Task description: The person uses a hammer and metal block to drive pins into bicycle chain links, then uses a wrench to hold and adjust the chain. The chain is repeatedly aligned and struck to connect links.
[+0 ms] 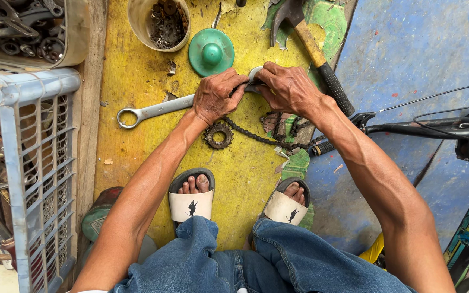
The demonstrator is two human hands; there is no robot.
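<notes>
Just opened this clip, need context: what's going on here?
A person crouches over a yellow board on the floor, both hands working on a bicycle chain. The left hand and right hand pinch one end of the chain together beside a small pale round part; what exactly they do to it is hidden. The chain trails down past a small sprocket. A wrench, a hammer, a green cap and a tub of small metal parts lie nearby.
</notes>
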